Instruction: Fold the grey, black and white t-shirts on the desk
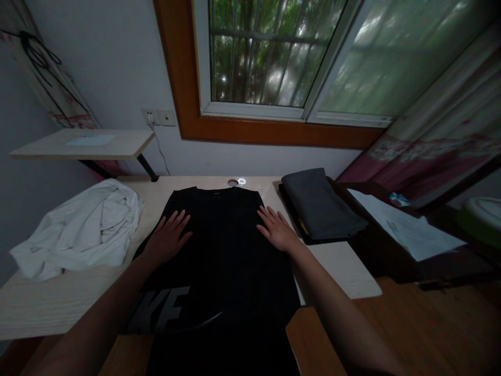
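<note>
A black T-shirt (227,250) lies spread out on the pale wooden desk (31,308), its neckline toward the wall and its lower part reaching the near edge. Grey lettering and a curved mark show near its bottom left. My left hand (166,240) rests flat on the shirt's left side, fingers stretched out and apart. On the opposite side, my right hand (277,230) lies with spread fingers on the shirt's right edge. Neither hand grips the cloth. My forearms cover parts of the shirt's lower sides.
A crumpled white cloth (90,230) lies at the left, below a raised shelf (82,143). Folded dark grey fabric (321,203) sits at the right of the desk. Farther right, papers (403,224) lie on a dark surface. A window (274,57) is behind the desk.
</note>
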`<state>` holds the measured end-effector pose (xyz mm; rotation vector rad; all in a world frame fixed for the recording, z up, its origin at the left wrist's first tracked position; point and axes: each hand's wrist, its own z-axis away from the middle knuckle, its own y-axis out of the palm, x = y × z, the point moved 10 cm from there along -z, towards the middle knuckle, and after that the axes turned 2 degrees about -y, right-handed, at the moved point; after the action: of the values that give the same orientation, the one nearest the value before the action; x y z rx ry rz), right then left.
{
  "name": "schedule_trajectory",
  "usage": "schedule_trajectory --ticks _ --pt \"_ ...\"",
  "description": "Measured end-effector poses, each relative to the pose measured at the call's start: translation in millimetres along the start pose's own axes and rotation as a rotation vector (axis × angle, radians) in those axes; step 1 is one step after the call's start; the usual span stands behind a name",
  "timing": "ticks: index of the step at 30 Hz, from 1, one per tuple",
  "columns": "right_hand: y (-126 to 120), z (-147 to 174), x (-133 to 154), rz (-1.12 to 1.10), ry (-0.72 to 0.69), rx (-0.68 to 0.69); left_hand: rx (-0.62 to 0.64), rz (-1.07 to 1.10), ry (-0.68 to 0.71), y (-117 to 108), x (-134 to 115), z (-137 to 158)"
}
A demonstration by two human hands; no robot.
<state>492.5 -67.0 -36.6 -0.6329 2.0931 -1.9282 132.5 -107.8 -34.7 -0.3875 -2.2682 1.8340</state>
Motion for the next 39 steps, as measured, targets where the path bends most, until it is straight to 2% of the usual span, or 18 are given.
schedule_trajectory --ticks 14,17,24,34,39 --pt "-1 1 0 -0.024 0.001 -0.016 0.015 -0.007 -0.009 0 0 -1" --pt "-9 3 -2 -0.058 0.000 -0.082 0.023 -0.021 -0.011 -1 -1 -1" --pt "-43 14 2 -0.195 -0.043 -0.292 0.008 -0.015 -0.031 -3 7 0" --pt "-40 16 19 -0.188 -0.135 -0.172 -0.004 -0.035 -0.021 0 22 -8" --pt "-44 12 21 -0.103 -0.134 -0.194 0.021 -0.063 0.003 2 27 -19"
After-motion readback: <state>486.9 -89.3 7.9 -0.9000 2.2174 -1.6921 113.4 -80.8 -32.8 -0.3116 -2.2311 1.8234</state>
